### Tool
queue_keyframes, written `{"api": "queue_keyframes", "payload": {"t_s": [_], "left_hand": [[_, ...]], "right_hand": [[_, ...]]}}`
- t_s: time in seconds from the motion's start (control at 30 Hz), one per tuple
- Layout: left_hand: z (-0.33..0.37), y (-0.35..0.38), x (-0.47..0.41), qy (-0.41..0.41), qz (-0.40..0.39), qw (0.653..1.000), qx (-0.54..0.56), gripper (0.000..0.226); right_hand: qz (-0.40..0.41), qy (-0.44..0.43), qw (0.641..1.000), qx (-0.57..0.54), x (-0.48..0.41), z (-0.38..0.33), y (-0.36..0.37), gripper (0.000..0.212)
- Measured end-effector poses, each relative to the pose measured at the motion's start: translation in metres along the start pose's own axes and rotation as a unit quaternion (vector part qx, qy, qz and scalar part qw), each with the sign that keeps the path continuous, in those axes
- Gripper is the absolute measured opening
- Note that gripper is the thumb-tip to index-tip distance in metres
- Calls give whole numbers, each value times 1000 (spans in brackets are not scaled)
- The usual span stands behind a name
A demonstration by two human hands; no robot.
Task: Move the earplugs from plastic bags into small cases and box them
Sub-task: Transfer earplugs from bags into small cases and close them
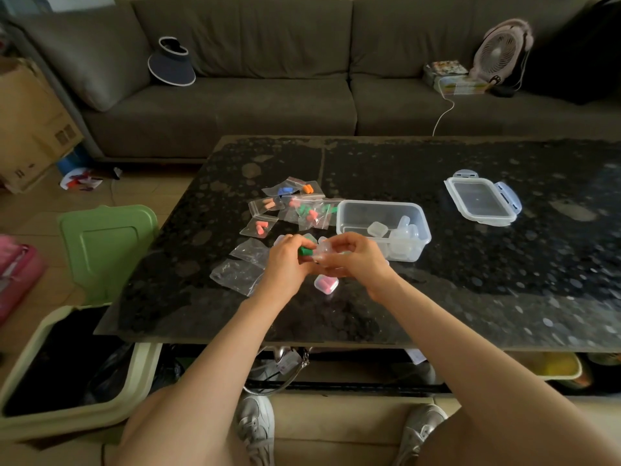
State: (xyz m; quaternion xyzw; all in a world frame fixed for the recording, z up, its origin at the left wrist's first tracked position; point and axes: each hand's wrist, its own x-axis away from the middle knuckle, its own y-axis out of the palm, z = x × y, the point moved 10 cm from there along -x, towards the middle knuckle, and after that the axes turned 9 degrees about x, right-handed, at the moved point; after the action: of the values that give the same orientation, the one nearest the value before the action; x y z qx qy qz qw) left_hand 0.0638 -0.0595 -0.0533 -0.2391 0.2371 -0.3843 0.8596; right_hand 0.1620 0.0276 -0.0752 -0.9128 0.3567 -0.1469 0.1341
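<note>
Both hands are together over the near middle of the dark speckled counter [470, 280], and both are busy. The left hand [287, 264] has its thumb and curled fingers pinched on green earplugs [305, 251]; how many, I cannot tell. They sit hard up against a small clear case [322, 254], which the right hand [358, 260] grips in its fingertips. Fingers cover the join, so I cannot tell whether the plugs are inside the case or only at its mouth. Just on the near side of the hands, flat on the counter, lies a closed case [326, 283] with pink earplugs showing through it. To the left of the hands lie two empty bags [238, 275], clear, flat and overlapping at their edges. Farther back sits a loose heap of filled bags [304, 213], with blue earplugs [285, 191] and orange earplugs [307, 188] at the far edge and pink and green ones among the rest. Just beside the heap on the right stands the clear box [346, 213], open on top, with several spare cases [378, 228] gathered toward its right end. Well apart, at the far right of the counter, the box lid [482, 200] lies flat with its clasps splayed out. Beyond the counter runs a grey sofa [252, 99] carrying a dark sun visor [171, 63] on the left and a small fan [500, 52] on the right. On the floor at the left, a cream bin [20, 422] stands with its green bin lid [104, 243] tipped up.
</note>
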Motion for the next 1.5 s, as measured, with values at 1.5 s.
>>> {"api": "queue_keyframes", "payload": {"t_s": [1.5], "left_hand": [[15, -26, -2, 41, 48, 988, 138, 10]], "right_hand": [[46, -162, 958, 231, 0, -31, -1, 38]]}}
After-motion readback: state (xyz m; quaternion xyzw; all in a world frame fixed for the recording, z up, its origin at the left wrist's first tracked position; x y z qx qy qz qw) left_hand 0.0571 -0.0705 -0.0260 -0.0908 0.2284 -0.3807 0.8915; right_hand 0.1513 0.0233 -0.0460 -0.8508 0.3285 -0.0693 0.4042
